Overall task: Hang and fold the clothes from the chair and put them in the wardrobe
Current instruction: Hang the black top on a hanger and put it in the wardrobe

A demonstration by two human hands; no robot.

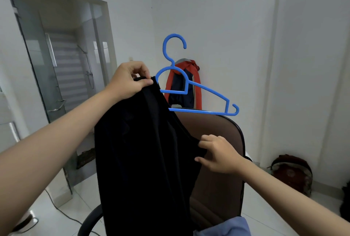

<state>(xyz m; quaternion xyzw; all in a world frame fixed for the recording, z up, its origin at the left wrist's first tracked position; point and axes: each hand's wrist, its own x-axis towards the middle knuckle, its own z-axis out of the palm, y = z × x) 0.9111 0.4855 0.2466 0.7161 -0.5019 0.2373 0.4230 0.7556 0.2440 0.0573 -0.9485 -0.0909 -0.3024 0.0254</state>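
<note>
A left hand [130, 80] pinches a black garment [144, 160] onto a blue hanger [197, 91] above the chair [217, 160]; the right hand [217, 154] pinches its edge, apparently to thread it.

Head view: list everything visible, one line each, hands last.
black garment: one, black, held up at centre, partly on the hanger
hanger: one, blue, at the garment's top
chair: one, brown back, behind the garment
jacket: one, red and navy, against the far wall
blue cloth: one, blue, bottom edge
bag: one, dark red, floor at right
left hand: pinches the garment's top
right hand: grips the garment's edge
</note>
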